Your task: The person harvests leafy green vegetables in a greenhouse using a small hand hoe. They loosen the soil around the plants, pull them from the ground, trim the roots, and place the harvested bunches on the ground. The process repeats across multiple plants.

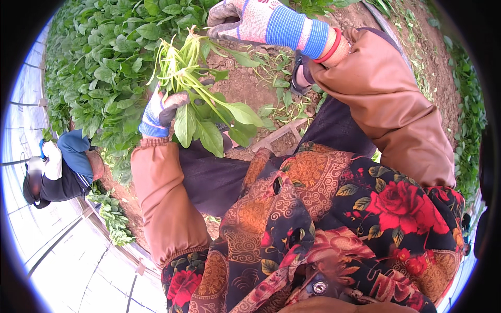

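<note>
A bunch of leafy greens, apparently spinach (184,74), is gripped in my left hand (161,110), which wears a white and blue knit glove with a dark grey coating. Its pale stems and root ends point up and its broad leaves hang toward my lap. Just above and to the right of the root ends is my right hand (244,19), in a matching glove, its fingers curled. Whether those fingers pinch a thin stem is not clear. Dense green plants (105,66) grow beside my left hand.
Loose leaves and stems (283,99) litter the brown soil (238,78) between my legs. A pale flat bar frame (280,137) lies near my lap. At far left another person (58,172) sits bent by the plants, near cut greens (111,215) and translucent sheeting (58,250).
</note>
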Motion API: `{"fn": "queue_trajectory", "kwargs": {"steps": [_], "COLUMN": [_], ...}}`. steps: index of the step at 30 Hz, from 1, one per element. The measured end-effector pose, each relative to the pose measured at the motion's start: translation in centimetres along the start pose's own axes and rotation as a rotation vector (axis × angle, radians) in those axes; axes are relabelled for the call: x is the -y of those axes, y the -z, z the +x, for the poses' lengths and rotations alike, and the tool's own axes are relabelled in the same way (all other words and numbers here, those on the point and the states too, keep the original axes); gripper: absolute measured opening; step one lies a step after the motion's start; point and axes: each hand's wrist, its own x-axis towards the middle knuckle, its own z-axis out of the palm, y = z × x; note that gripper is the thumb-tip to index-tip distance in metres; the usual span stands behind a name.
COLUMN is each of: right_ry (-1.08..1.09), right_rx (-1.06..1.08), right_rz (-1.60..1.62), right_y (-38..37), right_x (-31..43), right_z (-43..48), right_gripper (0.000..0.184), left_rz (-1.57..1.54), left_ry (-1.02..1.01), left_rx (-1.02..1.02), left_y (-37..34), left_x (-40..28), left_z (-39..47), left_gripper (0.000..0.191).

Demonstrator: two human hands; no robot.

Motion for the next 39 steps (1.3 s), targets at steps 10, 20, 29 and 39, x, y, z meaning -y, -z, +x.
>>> {"fn": "queue_trajectory", "kwargs": {"steps": [10,20,29,39], "right_ry": [0.128,0.433,0.264,0.095], "right_rx": [0.185,0.050,0.134,0.142], "right_rz": [0.227,-0.118,-0.373,-0.297], "right_y": [-1.8,-3.0,-0.1,-2.4], "right_x": [1.2,0.9,2.2,1.0], "right_z": [-1.3,-1.2,-0.6,-1.3], "right_gripper": [0.027,0.028,0.014,0.035], "left_rz": [0.010,0.137,0.186,0.414], "left_ry": [0.047,0.090,0.023,-0.211], "left_rx": [-0.045,-0.098,-0.127,-0.080], "left_y": [1.5,-1.1,-0.7,-0.3], "left_x": [1.0,-0.2,0.3,0.5], "left_z": [-0.1,0.5,1.2,2.3], "left_gripper": [0.055,0.059,0.048,0.033]}}
